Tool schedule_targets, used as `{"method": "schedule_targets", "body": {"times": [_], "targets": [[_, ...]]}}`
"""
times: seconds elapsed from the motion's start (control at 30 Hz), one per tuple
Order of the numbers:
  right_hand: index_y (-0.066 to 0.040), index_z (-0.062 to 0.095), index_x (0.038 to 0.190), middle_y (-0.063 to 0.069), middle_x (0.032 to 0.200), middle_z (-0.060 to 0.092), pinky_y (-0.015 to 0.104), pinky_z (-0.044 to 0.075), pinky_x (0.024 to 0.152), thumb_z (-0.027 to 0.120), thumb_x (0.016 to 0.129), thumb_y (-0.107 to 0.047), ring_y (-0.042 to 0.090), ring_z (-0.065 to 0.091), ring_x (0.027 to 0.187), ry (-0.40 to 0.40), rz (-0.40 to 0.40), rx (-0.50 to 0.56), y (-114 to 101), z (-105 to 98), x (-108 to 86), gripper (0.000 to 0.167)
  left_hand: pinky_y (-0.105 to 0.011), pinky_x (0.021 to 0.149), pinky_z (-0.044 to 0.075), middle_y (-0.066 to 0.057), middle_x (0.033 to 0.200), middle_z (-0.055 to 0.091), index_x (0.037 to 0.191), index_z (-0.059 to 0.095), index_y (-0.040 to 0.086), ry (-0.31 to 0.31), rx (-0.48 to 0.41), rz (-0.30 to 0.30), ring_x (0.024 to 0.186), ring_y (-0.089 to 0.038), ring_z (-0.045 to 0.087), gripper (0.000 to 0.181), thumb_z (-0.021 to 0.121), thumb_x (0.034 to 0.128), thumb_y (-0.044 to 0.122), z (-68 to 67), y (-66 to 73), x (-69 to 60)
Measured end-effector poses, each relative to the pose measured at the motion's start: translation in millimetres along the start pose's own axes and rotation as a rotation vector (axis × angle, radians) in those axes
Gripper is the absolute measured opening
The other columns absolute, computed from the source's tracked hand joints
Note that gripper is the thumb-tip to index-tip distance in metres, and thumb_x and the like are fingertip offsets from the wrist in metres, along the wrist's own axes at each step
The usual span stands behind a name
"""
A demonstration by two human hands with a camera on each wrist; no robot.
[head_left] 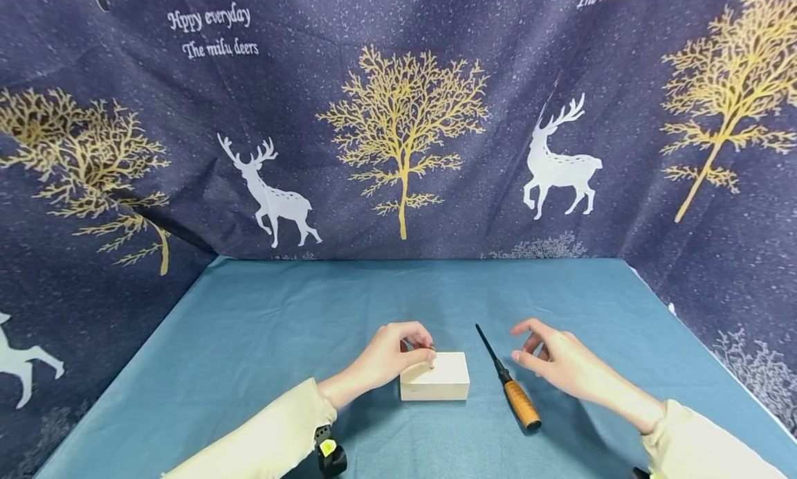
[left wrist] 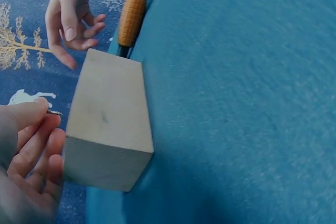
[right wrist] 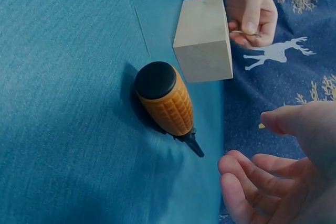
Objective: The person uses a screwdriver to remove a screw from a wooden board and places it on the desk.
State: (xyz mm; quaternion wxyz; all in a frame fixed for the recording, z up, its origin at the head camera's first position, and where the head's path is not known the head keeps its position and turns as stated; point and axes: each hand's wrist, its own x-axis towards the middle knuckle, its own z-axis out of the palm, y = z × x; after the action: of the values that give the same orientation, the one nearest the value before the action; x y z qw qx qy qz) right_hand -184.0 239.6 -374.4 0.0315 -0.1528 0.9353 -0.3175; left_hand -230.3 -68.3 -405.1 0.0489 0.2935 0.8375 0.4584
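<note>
Between thumb and fingertips, my left hand (head_left: 405, 349) pinches a small screw (left wrist: 54, 113) whose threaded end shows in the left wrist view. The screw is over the top face of a pale wooden block (head_left: 445, 369); whether its tip touches the wood I cannot tell. A small dark mark is on the block's top in the left wrist view. A screwdriver (head_left: 518, 400) with an orange-brown ribbed handle lies right of the block, its dark shaft pointing away from me. Just right of the screwdriver, my right hand (head_left: 560, 358) hovers with loosely bent fingers, holding nothing.
A blue-green cloth (head_left: 280, 313) covers the table. Behind it hangs a dark blue curtain (head_left: 436, 22) printed with white deer and golden trees, which also runs along both sides. A black wrist camera (head_left: 331, 457) is strapped at the left cuff.
</note>
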Motion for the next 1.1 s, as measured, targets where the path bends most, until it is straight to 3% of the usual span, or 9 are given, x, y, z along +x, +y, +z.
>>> {"method": "schedule_targets", "body": {"times": [0.13, 0.27, 0.47, 0.6, 0.73, 0.97, 1.1], "targets": [[-0.008, 0.056, 0.127, -0.003, 0.089, 0.067, 0.022, 0.049, 0.057, 0.064, 0.096, -0.035, 0.007, 0.06, 0.07, 0.01, -0.009, -0.031, 2.3, -0.9, 2.5, 0.041, -0.021, 0.071, 0.051, 0.001, 0.092, 0.073, 0.094, 0.07, 0.014, 0.015, -0.001, 0.004, 0.084, -0.007, 0.064, 0.006, 0.07, 0.0921, 0.019, -8.0, -2.1, -2.4], [-0.01, 0.057, 0.126, -0.008, 0.085, 0.066, 0.02, 0.049, 0.061, 0.064, 0.096, -0.029, 0.0, 0.058, 0.076, 0.074, -0.058, -0.102, 3.7, -0.6, 5.1, 0.036, -0.021, 0.071, 0.053, 0.0, 0.092, 0.073, 0.095, 0.069, 0.013, 0.059, 0.018, 0.012, 0.084, -0.007, 0.065, 0.006, 0.07, 0.0926, 0.019, -19.4, -8.7, -6.4], [-0.014, 0.056, 0.133, -0.006, 0.096, 0.068, 0.024, 0.05, 0.067, 0.066, 0.096, -0.028, 0.013, 0.063, 0.091, 0.166, -0.094, -0.188, 0.5, 0.4, 8.7, 0.04, -0.02, 0.068, 0.053, 0.001, 0.087, 0.072, 0.094, 0.068, 0.016, 0.109, 0.084, -0.014, 0.076, -0.011, 0.065, 0.006, 0.071, 0.0919, 0.02, -38.4, -19.4, -15.9], [-0.016, 0.055, 0.136, 0.001, 0.104, 0.069, 0.029, 0.05, 0.069, 0.066, 0.096, -0.028, 0.022, 0.063, 0.1, 0.189, -0.101, -0.214, -3.1, 0.6, 8.9, 0.043, -0.02, 0.066, 0.052, 0.001, 0.084, 0.071, 0.097, 0.069, 0.011, 0.102, 0.121, -0.028, 0.074, -0.015, 0.065, 0.006, 0.07, 0.0922, 0.016, -45.9, -27.2, -23.8], [-0.017, 0.055, 0.136, 0.004, 0.107, 0.069, 0.031, 0.05, 0.07, 0.066, 0.096, -0.026, 0.023, 0.062, 0.101, 0.202, -0.1, -0.228, -4.9, 0.8, 8.5, 0.043, -0.019, 0.063, 0.051, 0.003, 0.081, 0.069, 0.099, 0.069, 0.009, 0.091, 0.189, -0.016, 0.071, -0.007, 0.063, 0.009, 0.071, 0.0908, 0.012, -50.7, -36.4, -31.1], [-0.018, 0.054, 0.137, 0.001, 0.112, 0.068, 0.046, 0.055, 0.079, 0.066, 0.096, -0.031, 0.025, 0.061, 0.107, 0.226, -0.098, -0.286, -3.6, 2.3, 8.8, 0.045, -0.018, 0.053, 0.045, 0.009, 0.075, 0.067, 0.101, 0.07, 0.018, 0.072, 0.367, -0.043, 0.064, 0.001, 0.057, 0.013, 0.074, 0.0886, 0.016, -60.5, -52.4, -42.6], [-0.019, 0.053, 0.138, 0.001, 0.116, 0.067, 0.049, 0.055, 0.081, 0.066, 0.096, -0.031, 0.025, 0.061, 0.11, 0.234, -0.095, -0.304, -2.0, 3.1, 9.0, 0.045, -0.018, 0.051, 0.044, 0.01, 0.073, 0.065, 0.1, 0.07, 0.019, 0.055, 0.416, -0.045, 0.061, 0.001, 0.055, 0.013, 0.075, 0.0879, 0.016, -65.5, -59.4, -47.1]]}}
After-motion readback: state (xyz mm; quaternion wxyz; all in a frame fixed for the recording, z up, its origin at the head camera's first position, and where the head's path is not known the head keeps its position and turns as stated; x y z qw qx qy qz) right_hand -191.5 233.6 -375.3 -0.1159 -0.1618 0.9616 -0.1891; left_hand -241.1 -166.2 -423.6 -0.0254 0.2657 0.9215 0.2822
